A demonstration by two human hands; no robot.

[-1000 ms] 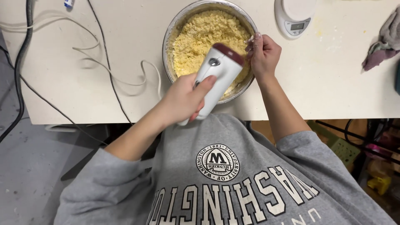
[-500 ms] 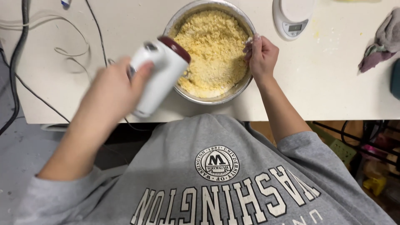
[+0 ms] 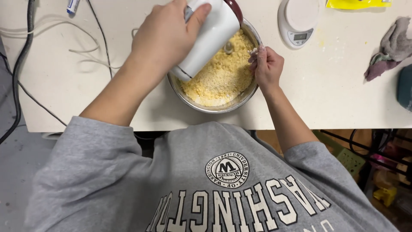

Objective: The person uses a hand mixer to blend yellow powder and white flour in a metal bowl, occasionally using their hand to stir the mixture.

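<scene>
My left hand (image 3: 165, 38) grips the white hand mixer (image 3: 208, 36) over the crumbly yellow mix (image 3: 219, 77); my right hand (image 3: 267, 66) clasps the metal bowl (image 3: 214, 107) rim on the tabletop (image 3: 334, 94).

A round white digital kitchen scale (image 3: 298, 22) stands near the far edge of the white table (image 3: 326, 86), towards its right half. A flat yellow packet (image 3: 358, 4) lies at the far edge, just beyond the scale. A crumpled grey-and-mauve cloth (image 3: 389, 48) lies near the right edge. Thin white and black cables (image 3: 90, 51) trail across the left part. A small white-and-blue tube (image 3: 73, 5) lies at the far left edge.
</scene>
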